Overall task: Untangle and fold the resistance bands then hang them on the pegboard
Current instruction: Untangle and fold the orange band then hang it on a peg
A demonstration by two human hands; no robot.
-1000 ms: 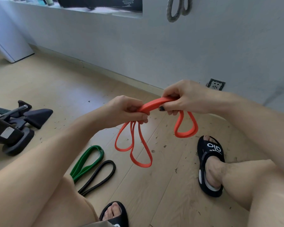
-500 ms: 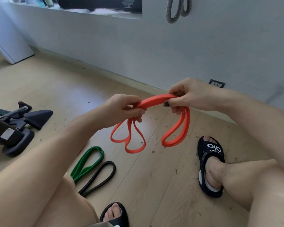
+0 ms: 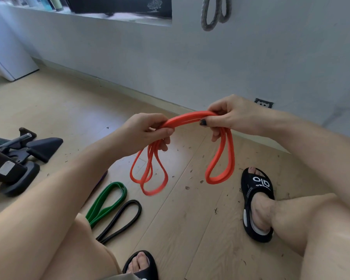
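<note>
An orange resistance band [image 3: 187, 119] stretches in stacked layers between both hands, above the floor. My left hand [image 3: 143, 131] grips its left end, and two loops hang down below the fist. My right hand [image 3: 228, 116] grips the right end, where one longer loop dangles. A green band [image 3: 107, 203] and a black band [image 3: 121, 221] lie flat on the wooden floor by my left leg. A grey band [image 3: 214, 14] hangs on the wall at the top; the pegboard itself is out of view.
Black exercise equipment [image 3: 18, 158] sits on the floor at left. My feet in black slides rest at right [image 3: 257, 201] and at the bottom [image 3: 141, 265]. A wall socket [image 3: 263, 103] is behind my right hand. A white cabinet [image 3: 8, 57] stands far left.
The hands have moved apart, lengthening the stacked span of orange band between them. The right-hand loop now hangs longer, and the left-hand loops have swung.
</note>
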